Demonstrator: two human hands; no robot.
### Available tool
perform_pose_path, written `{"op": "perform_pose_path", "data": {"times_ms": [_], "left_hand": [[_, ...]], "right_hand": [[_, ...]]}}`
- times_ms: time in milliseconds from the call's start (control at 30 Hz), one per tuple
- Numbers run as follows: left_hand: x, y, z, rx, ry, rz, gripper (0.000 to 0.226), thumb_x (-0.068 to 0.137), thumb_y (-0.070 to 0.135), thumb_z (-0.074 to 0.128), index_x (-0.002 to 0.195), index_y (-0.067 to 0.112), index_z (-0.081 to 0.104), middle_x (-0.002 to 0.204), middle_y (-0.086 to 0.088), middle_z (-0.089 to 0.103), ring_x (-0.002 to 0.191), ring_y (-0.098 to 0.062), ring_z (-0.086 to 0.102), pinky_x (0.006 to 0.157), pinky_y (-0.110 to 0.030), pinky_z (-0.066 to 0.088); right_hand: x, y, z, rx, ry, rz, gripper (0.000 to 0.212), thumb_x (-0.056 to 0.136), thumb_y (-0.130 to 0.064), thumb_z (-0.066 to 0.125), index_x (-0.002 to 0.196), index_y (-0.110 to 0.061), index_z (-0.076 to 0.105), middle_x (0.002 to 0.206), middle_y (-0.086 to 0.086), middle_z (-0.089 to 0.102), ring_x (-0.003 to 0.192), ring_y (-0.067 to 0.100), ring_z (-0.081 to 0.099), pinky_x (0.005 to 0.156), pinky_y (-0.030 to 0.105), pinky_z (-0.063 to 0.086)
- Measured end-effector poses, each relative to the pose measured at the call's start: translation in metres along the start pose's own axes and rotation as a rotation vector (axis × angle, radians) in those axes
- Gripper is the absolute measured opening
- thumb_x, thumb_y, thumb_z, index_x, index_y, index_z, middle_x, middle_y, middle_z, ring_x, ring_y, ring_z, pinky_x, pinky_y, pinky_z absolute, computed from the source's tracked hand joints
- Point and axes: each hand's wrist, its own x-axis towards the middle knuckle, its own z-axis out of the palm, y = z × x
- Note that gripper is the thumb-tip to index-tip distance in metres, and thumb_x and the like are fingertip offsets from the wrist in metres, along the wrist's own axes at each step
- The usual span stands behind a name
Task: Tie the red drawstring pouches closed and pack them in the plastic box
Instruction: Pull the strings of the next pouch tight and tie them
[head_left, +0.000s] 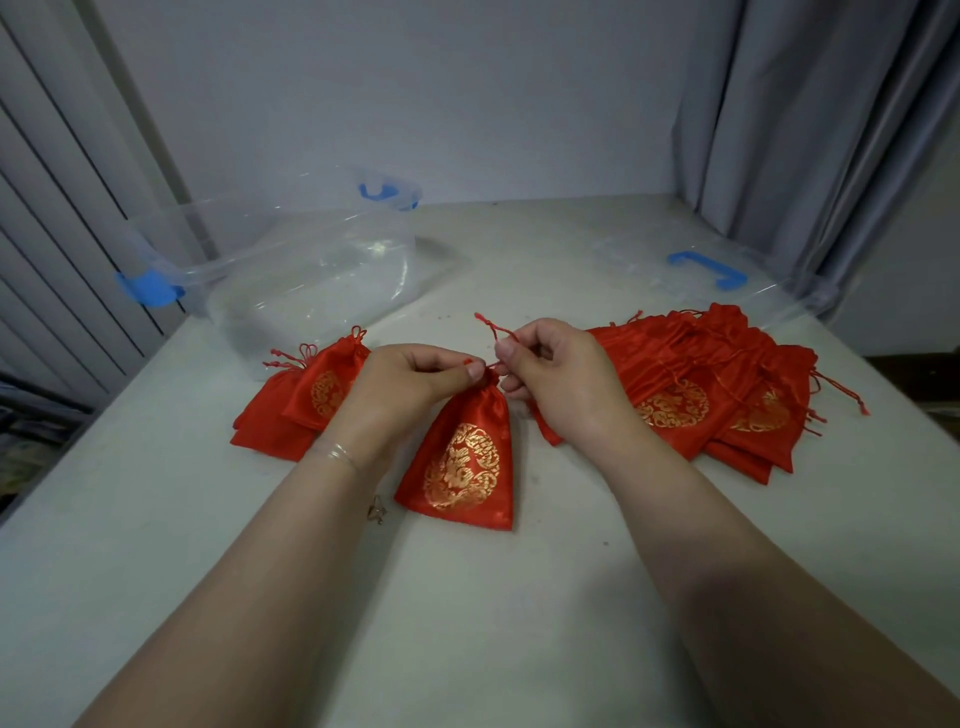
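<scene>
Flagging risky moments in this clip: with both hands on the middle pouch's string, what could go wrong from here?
1. The right hand and left hand pinch a thin string; it could slip before the knot sets.
2. The pouch lies loose on the table, so pulling may drag it.
3. The untied pile has strings trailing; they may tangle.

Both forearms extend forward from the lower corners of the view and converge toward the centre, palms turned downward, wrists slightly raised. The left hand has its fingers curled, with thumb and forefinger pinched together on a red cord at their tips; a thin bracelet encircles the left wrist. The right hand sits just beside the left, fingers curled inward, thumb and forefinger pinching the same cord, whose free end rises above the knuckles.
</scene>
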Motion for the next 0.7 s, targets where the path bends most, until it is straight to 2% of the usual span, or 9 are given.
{"op": "perform_pose_path", "data": {"times_ms": [133, 233, 300, 433, 500, 533, 600, 633, 700], "left_hand": [[0.005, 0.0, -0.007, 0.013, 0.024, -0.073, 0.007, 0.078, 0.005, 0.071, 0.084, 0.009, 0.071, 0.055, 0.014, 0.065, 0.052, 0.008, 0.055, 0.05, -0.005, 0.037], [0.008, -0.003, -0.013, -0.017, 0.017, -0.158, 0.005, 0.076, 0.013, 0.074, 0.075, 0.018, 0.072, 0.062, 0.011, 0.065, 0.066, -0.004, 0.049, 0.059, -0.022, 0.031], [0.009, -0.003, -0.014, -0.061, 0.008, -0.18, 0.006, 0.076, 0.012, 0.073, 0.072, 0.018, 0.071, 0.065, 0.007, 0.066, 0.068, -0.008, 0.049, 0.059, -0.024, 0.028], [0.007, -0.001, -0.011, -0.043, -0.005, -0.118, 0.011, 0.075, 0.006, 0.073, 0.074, 0.015, 0.067, 0.071, 0.002, 0.065, 0.065, -0.004, 0.056, 0.058, -0.019, 0.036], [0.006, 0.001, -0.009, -0.047, -0.007, -0.051, 0.013, 0.077, -0.004, 0.069, 0.077, 0.008, 0.063, 0.071, -0.005, 0.064, 0.055, 0.001, 0.059, 0.052, -0.01, 0.041], [0.005, 0.001, -0.008, -0.05, -0.02, -0.025, 0.015, 0.078, -0.007, 0.068, 0.078, 0.006, 0.062, 0.071, -0.007, 0.063, 0.054, 0.0, 0.061, 0.052, -0.009, 0.043], [0.004, 0.0, -0.007, -0.061, -0.067, 0.013, 0.017, 0.077, -0.009, 0.068, 0.084, 0.005, 0.061, 0.071, -0.008, 0.063, 0.06, -0.007, 0.064, 0.06, -0.014, 0.049], [0.003, -0.001, -0.006, -0.059, -0.096, 0.035, 0.019, 0.077, -0.01, 0.067, 0.086, 0.005, 0.061, 0.071, -0.007, 0.063, 0.062, -0.009, 0.064, 0.062, -0.016, 0.05], [0.001, -0.002, -0.004, -0.042, -0.143, 0.083, 0.023, 0.078, -0.012, 0.066, 0.088, 0.006, 0.059, 0.069, -0.004, 0.062, 0.062, -0.009, 0.06, 0.063, -0.016, 0.05]], "right_hand": [[-0.004, -0.003, 0.005, -0.143, -0.076, -0.084, 0.014, 0.098, -0.02, 0.046, 0.085, -0.023, 0.051, 0.08, -0.007, 0.063, 0.073, 0.006, 0.064, 0.073, 0.024, 0.053], [-0.007, -0.006, 0.003, -0.203, -0.128, -0.085, 0.014, 0.099, -0.02, 0.042, 0.089, -0.017, 0.05, 0.08, -0.008, 0.062, 0.075, 0.006, 0.063, 0.075, 0.026, 0.052], [-0.007, -0.007, 0.0, -0.252, -0.205, -0.054, 0.016, 0.099, -0.021, 0.042, 0.088, -0.016, 0.052, 0.08, -0.009, 0.062, 0.073, 0.006, 0.062, 0.076, 0.028, 0.051], [-0.007, -0.011, -0.014, -0.34, -0.391, 0.019, 0.015, 0.096, -0.015, 0.048, 0.091, -0.016, 0.062, 0.074, -0.012, 0.057, 0.06, 0.002, 0.052, 0.06, 0.019, 0.041], [-0.006, -0.013, -0.022, -0.25, -0.351, 0.077, 0.028, 0.091, -0.002, 0.047, 0.092, -0.024, 0.064, 0.076, -0.005, 0.058, 0.061, 0.015, 0.051, 0.052, 0.024, 0.039], [-0.004, -0.012, -0.025, -0.178, -0.274, 0.086, 0.039, 0.087, 0.005, 0.043, 0.092, -0.028, 0.064, 0.085, 0.001, 0.06, 0.066, 0.019, 0.055, 0.05, 0.024, 0.04], [0.001, -0.012, -0.027, -0.127, -0.14, 0.026, 0.055, 0.08, 0.015, 0.039, 0.098, -0.031, 0.064, 0.11, 0.0, 0.06, 0.086, 0.012, 0.06, 0.058, 0.014, 0.045], [0.002, -0.011, -0.025, -0.131, -0.138, 0.001, 0.056, 0.081, 0.015, 0.039, 0.104, -0.029, 0.064, 0.116, -0.005, 0.059, 0.092, 0.005, 0.059, 0.065, 0.011, 0.046], [0.002, -0.007, -0.019, -0.129, -0.214, -0.006, 0.04, 0.09, 0.005, 0.044, 0.115, -0.022, 0.062, 0.11, -0.009, 0.062, 0.086, -0.006, 0.057, 0.075, 0.008, 0.045]]}}
